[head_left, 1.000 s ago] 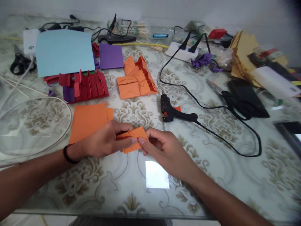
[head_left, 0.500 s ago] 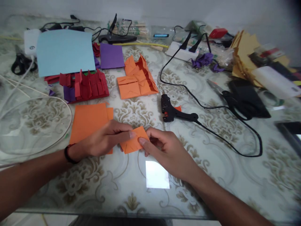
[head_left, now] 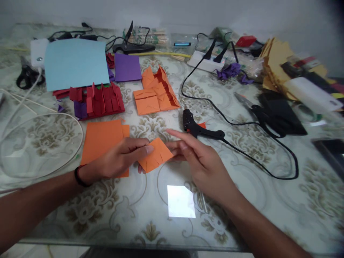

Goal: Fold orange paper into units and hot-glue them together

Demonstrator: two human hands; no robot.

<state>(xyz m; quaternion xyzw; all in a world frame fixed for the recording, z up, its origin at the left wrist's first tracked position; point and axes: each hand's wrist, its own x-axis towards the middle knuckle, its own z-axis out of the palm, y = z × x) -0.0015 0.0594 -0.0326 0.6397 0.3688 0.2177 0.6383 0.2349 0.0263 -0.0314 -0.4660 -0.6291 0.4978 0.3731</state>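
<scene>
My left hand [head_left: 122, 156] pinches a small folded piece of orange paper [head_left: 157, 156], thumb on top and fingers underneath. Crease or slit lines run across its surface. My right hand [head_left: 200, 157] is just right of the paper, its index finger stretched out and apart from the thumb; whether another fingertip touches the paper's corner I cannot tell. Under my left wrist lie flat orange sheets [head_left: 103, 138]. Beyond my hands sits a group of folded orange paper pieces [head_left: 157, 93]. A black glue gun [head_left: 201, 129] rests just past my right hand.
Red folded paper pieces [head_left: 104, 100], a light blue sheet [head_left: 76, 64] and a purple sheet [head_left: 127, 67] lie at the back left. Scissors [head_left: 258, 111] and a white power strip [head_left: 205, 61] are on the right. The glue gun's black cord [head_left: 268, 172] loops across the glass-topped table [head_left: 150, 229].
My right hand has let go of the folded orange paper and drawn slightly right, its index finger extending. The left hand keeps its pinch, and more of the paper shows.
</scene>
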